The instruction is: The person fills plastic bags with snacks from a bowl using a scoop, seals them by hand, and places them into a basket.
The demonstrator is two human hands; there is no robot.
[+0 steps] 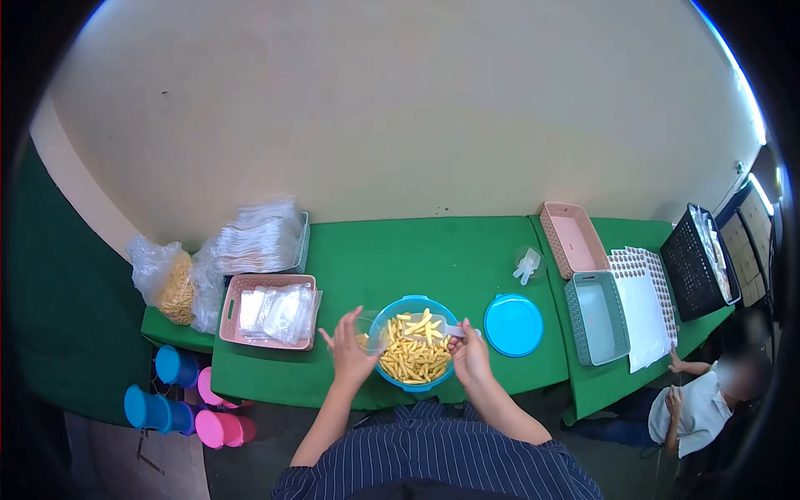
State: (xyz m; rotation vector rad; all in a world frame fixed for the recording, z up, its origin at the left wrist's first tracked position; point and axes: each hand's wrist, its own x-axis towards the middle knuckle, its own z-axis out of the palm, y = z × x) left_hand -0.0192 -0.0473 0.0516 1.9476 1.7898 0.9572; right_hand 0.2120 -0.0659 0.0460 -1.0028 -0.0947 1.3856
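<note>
A blue bowl (417, 386) full of yellow stick-shaped snacks (412, 360) stands at the table's front edge. My right hand (472, 357) is closed on the handle of a translucent white scoop (438, 330), which holds some sticks over the bowl. At the bowl's left rim, my left hand (353, 357) grips a clear plastic cup (372, 330), tilted towards the scoop, with a few yellow pieces visible in it. Some fingers of the left hand are stretched out. A round blue lid (513, 325) lies to the right of the bowl.
A pink basket (227, 321) of clear bags, stacked packets (262, 237) and a bag of snacks (176, 287) are at left. Pink (573, 239) and grey-green baskets (597, 319), sticker sheets (654, 287) and a black crate (696, 267) stand right, near a seated person (704, 408).
</note>
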